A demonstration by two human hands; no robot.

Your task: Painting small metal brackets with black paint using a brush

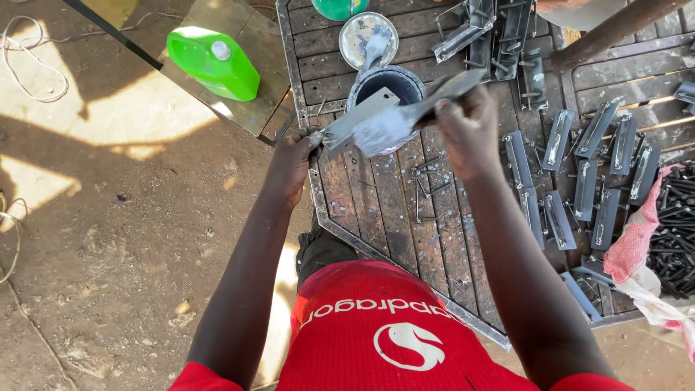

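Note:
My left hand [290, 165] grips one end of a flat grey metal piece [356, 117] and holds it slanted over an open paint tin [385, 82]. My right hand [469, 129] holds a paintbrush [405, 119] whose grey-coated bristles lie against the metal piece. The tin stands on a patterned metal panel [384, 210] in front of me, with its round lid [368, 38] just beyond it.
Several grey-painted metal pieces [579, 181] lie spread on the panel to the right. A pink and white sack [637, 253] of black rods [673, 232] sits at the far right. A green plastic jug [213, 61] rests at upper left. Dirt ground lies to the left.

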